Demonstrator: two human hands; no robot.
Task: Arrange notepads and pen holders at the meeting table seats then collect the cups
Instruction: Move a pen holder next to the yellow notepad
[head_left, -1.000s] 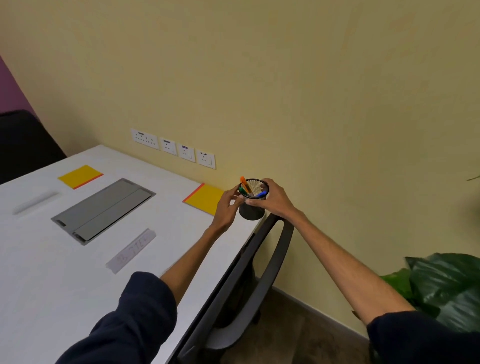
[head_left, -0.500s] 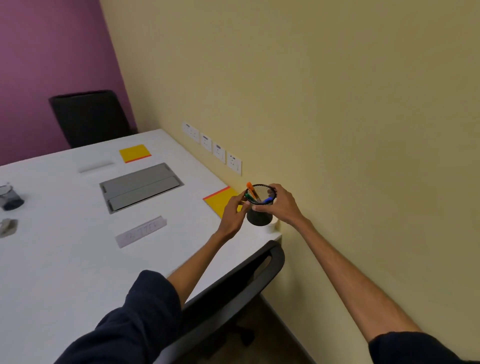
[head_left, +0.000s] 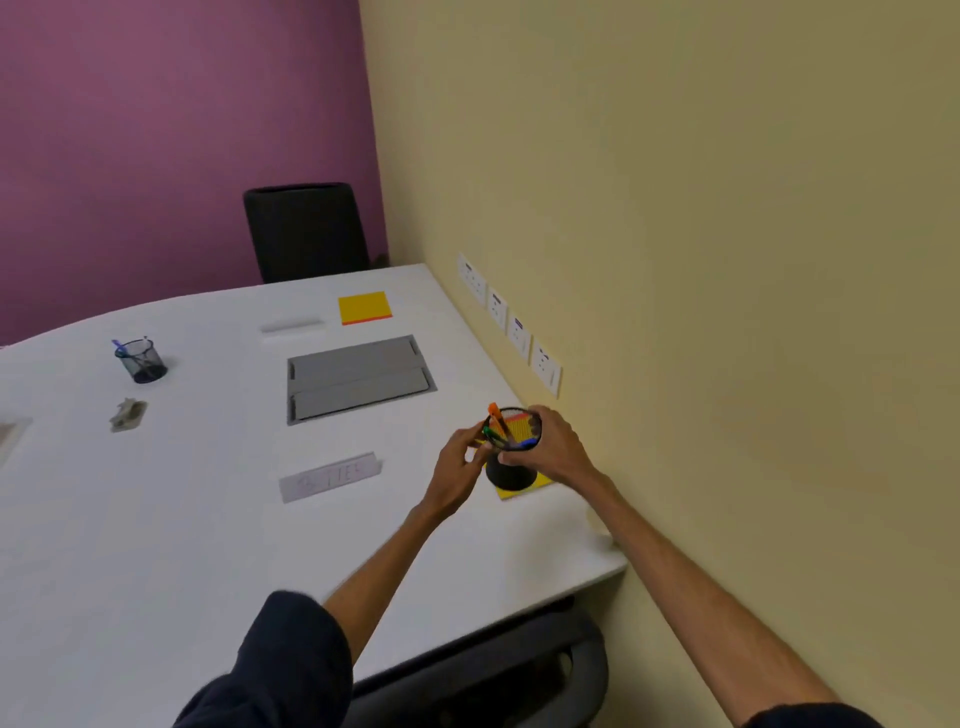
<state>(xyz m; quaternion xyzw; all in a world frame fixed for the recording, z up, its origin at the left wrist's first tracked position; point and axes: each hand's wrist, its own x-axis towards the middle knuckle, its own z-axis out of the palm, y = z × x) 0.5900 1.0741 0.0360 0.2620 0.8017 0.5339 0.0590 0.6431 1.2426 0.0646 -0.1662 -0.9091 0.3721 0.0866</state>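
A black mesh pen holder (head_left: 511, 473) with orange, green and blue pens stands over the near yellow notepad (head_left: 524, 491) by the wall. My right hand (head_left: 553, 447) grips its rim from the right. My left hand (head_left: 460, 465) pinches its left side by the pens. A second yellow notepad (head_left: 364, 307) lies at the far seat. Another mesh pen holder (head_left: 141, 361) with a blue pen stands far left. A crumpled pale cup (head_left: 127, 414) lies in front of it. A small cream cup (head_left: 597, 519) shows beside my right forearm.
The white table (head_left: 156, 519) has a grey cable hatch (head_left: 358, 376) in its middle and two name plates (head_left: 330, 478). Wall sockets (head_left: 511, 325) line the yellow wall at the right. One black chair (head_left: 306, 231) is at the far end, another (head_left: 493, 670) below me.
The pen holder has shifted left from the table's corner onto the near yellow notepad, both hands still on it. The view has swung left, showing the far chair and second holder.
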